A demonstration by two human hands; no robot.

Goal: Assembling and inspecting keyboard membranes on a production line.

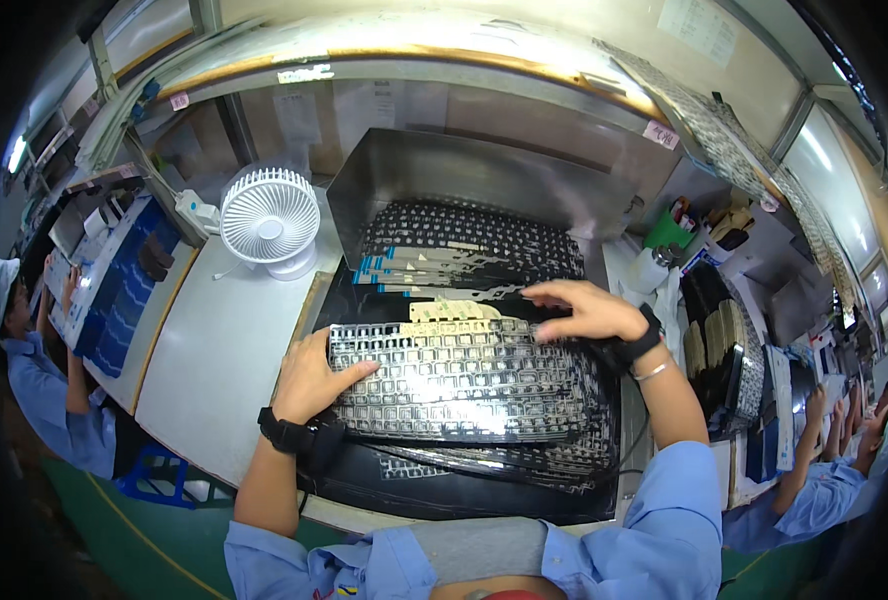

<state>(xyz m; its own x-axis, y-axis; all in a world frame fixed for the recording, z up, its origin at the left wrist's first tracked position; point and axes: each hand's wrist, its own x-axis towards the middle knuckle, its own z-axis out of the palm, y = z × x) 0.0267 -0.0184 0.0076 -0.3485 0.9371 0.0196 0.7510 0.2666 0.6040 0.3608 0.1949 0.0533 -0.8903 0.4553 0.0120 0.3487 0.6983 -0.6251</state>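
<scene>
Labels and paper sheets on the back wall and upper rail; no screens or packages made out.

A small pink label (pixel 180 100) is stuck at the left end of the upper rail, and a pink-white tag (pixel 661 134) at its right end. A white strip label (pixel 305 73) is fixed mid-rail. Pale paper sheets (pixel 297 112) are taped to the back wall behind the counter. A white printed sheet (pixel 699 25) is seen at top right.

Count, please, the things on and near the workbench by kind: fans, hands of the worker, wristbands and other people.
White desk fan: 1
Worker's hands, left hand and right hand: 2
Black wristbands: 2
Other people, left and right: 2
Total: 7
</scene>
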